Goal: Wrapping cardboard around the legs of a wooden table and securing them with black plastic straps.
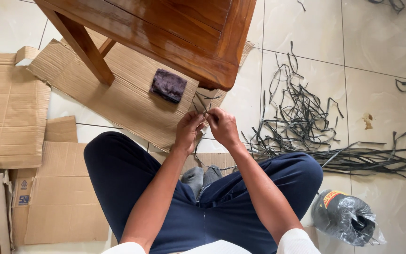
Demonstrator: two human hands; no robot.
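Both hands meet just below the corner of the wooden table point(184, 33). The left hand point(189, 131) and right hand point(222, 126) have their fingers pinched shut on a thin, flat, dark grey strip point(202, 104), which juts up between them. A tangled heap of like strips point(301, 117) lies on the tiled floor point(381, 42) nearby.

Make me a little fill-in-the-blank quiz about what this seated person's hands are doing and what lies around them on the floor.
1. Both hands, the left hand and the right hand, pinch thin dark ____ between their fingers.
2. The dark folded cloth lies on a sheet of ____.
3. The loose pile of strips lies on the tiled floor to the person's ____.
4. The furniture piece above the hands is made of ____.

Missing words: strips; cardboard; right; wood
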